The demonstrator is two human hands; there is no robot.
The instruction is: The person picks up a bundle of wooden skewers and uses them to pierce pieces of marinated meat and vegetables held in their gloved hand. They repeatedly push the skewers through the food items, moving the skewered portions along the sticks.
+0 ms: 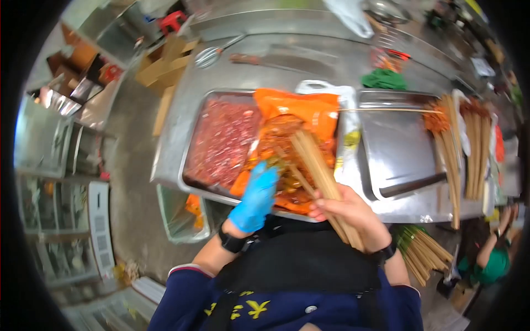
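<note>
My right hand (353, 214), bare, is closed around a bundle of wooden skewers (320, 165). One skewer (298, 175) stands apart from the rest, to the left of the bundle. The skewers slant up over an orange plastic bag (301, 103) that holds glossy reddish-brown marinated food. My left hand (256, 193), in a blue glove, is at the bag's lower left, its fingers stretched upward and somewhat blurred. Nothing shows between them. Left of the bag, chopped red meat (226, 140) fills part of a metal tray (190, 140).
Right of the bag is a second metal tray (406, 149) with a skewer across its top edge. Loaded skewers (450, 160) lie beside it. A cleaver (281, 62), a whisk (210, 55) and a green cloth (385, 79) lie behind. Below the table are a lined bin (179, 220) and more skewers (422, 254).
</note>
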